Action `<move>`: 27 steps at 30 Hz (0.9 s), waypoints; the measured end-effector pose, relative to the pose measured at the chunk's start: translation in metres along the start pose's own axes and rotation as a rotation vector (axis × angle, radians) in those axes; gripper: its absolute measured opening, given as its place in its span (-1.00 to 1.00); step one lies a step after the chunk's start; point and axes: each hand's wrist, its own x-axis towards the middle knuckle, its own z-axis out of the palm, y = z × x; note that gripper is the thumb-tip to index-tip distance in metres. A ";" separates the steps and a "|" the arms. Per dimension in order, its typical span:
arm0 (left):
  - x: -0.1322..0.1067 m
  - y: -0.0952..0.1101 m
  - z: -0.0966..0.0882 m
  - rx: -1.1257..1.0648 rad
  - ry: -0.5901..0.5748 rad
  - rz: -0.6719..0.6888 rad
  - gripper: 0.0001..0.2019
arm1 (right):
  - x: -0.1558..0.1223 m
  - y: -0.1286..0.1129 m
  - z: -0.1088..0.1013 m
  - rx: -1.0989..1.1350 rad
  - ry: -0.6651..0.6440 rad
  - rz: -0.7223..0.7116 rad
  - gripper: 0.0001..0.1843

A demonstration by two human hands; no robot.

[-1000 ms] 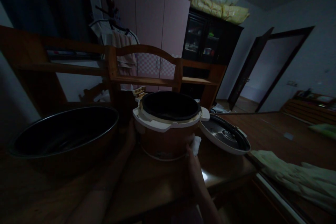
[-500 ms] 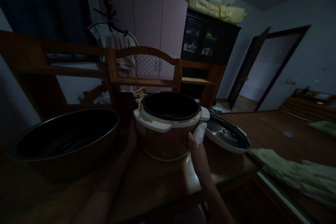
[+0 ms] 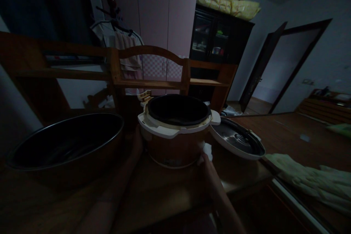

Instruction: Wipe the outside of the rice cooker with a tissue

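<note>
An electric cooker [image 3: 175, 148] with a white rim and a dark inner pot [image 3: 178, 109] stands uncovered on the wooden desk [image 3: 164, 190]. Against its right lower side, my right hand [image 3: 206, 164] presses a crumpled white cloth [image 3: 207, 151], fingers closed on it. My left hand [image 3: 137, 144] is at the cooker's left side; shadow and the cooker hide its fingers. Right of the cooker lies a round lid [image 3: 237, 139], its metal inner face upward.
A large dark basin [image 3: 68, 142] takes up the desk's left side. Behind the cooker rises a wooden shelf frame [image 3: 150, 84]. To the right, a pale green cloth [image 3: 304, 179] lies on a brown surface [image 3: 290, 131]. The room is dim.
My right hand has moved the white cloth down and slightly left along the cooker's side. The left hand stays by the cooker. The view has shifted slightly.
</note>
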 end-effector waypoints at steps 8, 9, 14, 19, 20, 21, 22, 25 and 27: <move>-0.009 0.010 0.005 0.023 -0.018 0.010 -0.56 | 0.002 -0.053 0.003 0.180 -0.165 0.048 -0.34; -0.009 0.010 0.005 0.023 -0.014 0.008 -0.55 | 0.002 -0.060 0.004 0.192 -0.169 0.020 -0.34; -0.003 0.003 0.001 0.038 -0.032 0.013 -0.54 | 0.004 -0.074 0.009 0.193 -0.129 -0.043 -0.26; 0.005 -0.005 -0.003 0.047 0.009 0.027 -0.56 | 0.005 -0.062 0.014 0.124 -0.089 -0.042 -0.26; 0.006 -0.006 -0.003 0.039 0.022 0.022 -0.56 | 0.005 -0.059 0.014 0.108 -0.086 -0.035 -0.27; 0.006 -0.006 -0.003 0.032 0.030 0.018 -0.56 | 0.006 -0.055 0.014 0.090 -0.080 -0.027 -0.28; 0.005 -0.006 -0.003 0.022 0.030 0.024 -0.57 | 0.007 -0.051 0.014 0.073 -0.066 -0.018 -0.28; 0.001 -0.003 -0.001 0.003 0.003 0.040 -0.60 | 0.011 -0.034 0.011 0.069 -0.026 0.036 -0.26; -0.001 0.000 0.000 -0.005 -0.024 0.054 -0.62 | 0.012 -0.020 0.008 0.112 -0.040 0.112 -0.27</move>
